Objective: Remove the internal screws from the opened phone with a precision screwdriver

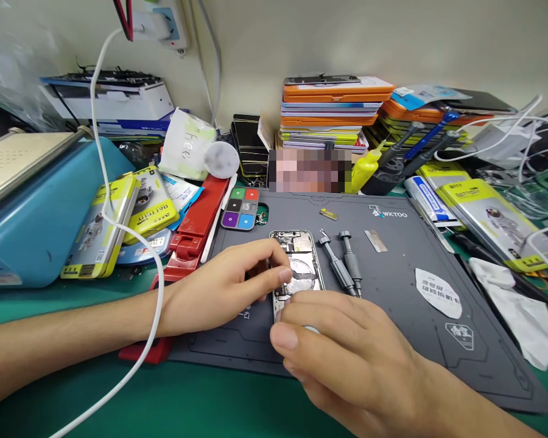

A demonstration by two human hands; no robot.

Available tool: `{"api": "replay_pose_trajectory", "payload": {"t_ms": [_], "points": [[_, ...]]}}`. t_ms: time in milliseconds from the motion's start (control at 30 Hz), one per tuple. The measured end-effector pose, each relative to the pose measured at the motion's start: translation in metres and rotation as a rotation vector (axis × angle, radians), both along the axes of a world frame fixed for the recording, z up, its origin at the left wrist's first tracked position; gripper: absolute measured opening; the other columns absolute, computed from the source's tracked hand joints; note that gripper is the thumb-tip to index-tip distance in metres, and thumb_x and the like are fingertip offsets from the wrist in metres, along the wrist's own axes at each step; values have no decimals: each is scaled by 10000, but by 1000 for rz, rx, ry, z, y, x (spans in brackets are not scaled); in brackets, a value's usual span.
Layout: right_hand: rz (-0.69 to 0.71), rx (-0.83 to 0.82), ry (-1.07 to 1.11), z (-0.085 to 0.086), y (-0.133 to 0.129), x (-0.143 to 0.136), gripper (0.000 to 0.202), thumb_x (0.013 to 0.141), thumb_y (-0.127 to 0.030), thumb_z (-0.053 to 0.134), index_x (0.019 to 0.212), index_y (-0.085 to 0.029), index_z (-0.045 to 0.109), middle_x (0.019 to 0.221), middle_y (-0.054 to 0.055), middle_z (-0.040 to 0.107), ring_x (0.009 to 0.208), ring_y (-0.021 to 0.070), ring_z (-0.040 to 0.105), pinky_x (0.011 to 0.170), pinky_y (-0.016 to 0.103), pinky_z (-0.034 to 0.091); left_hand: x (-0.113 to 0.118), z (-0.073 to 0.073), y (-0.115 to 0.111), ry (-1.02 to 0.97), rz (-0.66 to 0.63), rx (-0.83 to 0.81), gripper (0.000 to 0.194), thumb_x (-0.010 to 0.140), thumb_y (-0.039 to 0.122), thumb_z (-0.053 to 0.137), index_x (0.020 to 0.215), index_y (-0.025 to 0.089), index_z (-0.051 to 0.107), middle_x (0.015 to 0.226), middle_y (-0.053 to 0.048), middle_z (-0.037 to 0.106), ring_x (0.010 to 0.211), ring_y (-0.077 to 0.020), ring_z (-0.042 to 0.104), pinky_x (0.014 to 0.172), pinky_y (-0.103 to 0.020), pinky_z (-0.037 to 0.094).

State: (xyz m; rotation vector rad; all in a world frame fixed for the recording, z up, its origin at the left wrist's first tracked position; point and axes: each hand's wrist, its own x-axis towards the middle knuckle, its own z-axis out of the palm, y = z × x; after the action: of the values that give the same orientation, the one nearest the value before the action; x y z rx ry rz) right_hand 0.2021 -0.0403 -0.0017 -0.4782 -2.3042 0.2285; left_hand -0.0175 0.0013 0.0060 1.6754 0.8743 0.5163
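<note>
An opened phone [304, 246] lies on the dark grey mat [393, 280], its inner parts and a round silvery plate showing. My left hand [237, 277] rests at the phone's left edge, thumb and forefinger bent over its middle; whatever they may hold is hidden. Over the lower end of the phone is my right hand [342, 347], fingers curled together and thumb pressed in. A small pale bit shows beneath its fingers, too hidden to make out. Two grey screwdrivers [335, 267] [351, 261] lie just right of the phone.
A magnetic screw tray with coloured squares [240, 208] sits behind my left hand. A red clamp [196, 222] and yellow battery packs [100, 228] stand left. A white cable [158, 292] hangs across my left forearm. Behind are a yellow bottle [364, 170] and stacked boxes [331, 112].
</note>
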Motion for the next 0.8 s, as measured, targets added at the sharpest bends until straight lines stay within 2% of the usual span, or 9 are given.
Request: {"api": "replay_pose_trajectory", "payload": {"t_ms": [133,300,467,567,667,800], "points": [[-4,4,5,-1,-1,1,260,1040,-118,532,1278,-149,634,865,28,767,831,154,742,913,311,668,0,-2,2,-5,24,36,194,1078,366,616,988,196,649,928,26,660,818,-118,590,744,-236,467],[9,-18,22,-4,-1,0,267,1044,-109,537,1303,-154,584,886,33,774,829,151,733,904,310,662,0,-2,2,-24,-5,10,166,1050,321,661,967,179,682,928,13,698,838,-128,622,755,-230,493],[19,-45,42,-8,-4,1,321,1050,-106,501,1353,-179,578,874,22,757,800,146,713,841,300,660,0,-2,1,-19,-12,35,138,1034,289,677,956,179,704,941,8,723,847,-130,646,762,-224,509],[14,-215,203,-9,-9,5,501,1015,-67,569,1489,-215,506,976,50,771,867,171,741,815,313,673,0,-3,1,1,-15,52,141,1028,299,681,962,179,713,952,-3,738,845,-143,657,757,-236,509],[-84,-441,461,-8,-9,7,713,949,20,643,1574,-249,428,1096,75,749,934,181,763,784,285,696,-1,-3,1,27,-33,77,145,1027,311,686,969,185,729,971,1,753,854,-143,670,769,-235,502],[-160,-608,677,-7,-1,5,662,971,3,626,1528,-298,434,1088,38,725,834,157,754,690,270,720,-1,-4,2,52,-50,103,142,1028,310,694,969,188,736,962,20,757,846,-125,680,770,-217,501]]}}
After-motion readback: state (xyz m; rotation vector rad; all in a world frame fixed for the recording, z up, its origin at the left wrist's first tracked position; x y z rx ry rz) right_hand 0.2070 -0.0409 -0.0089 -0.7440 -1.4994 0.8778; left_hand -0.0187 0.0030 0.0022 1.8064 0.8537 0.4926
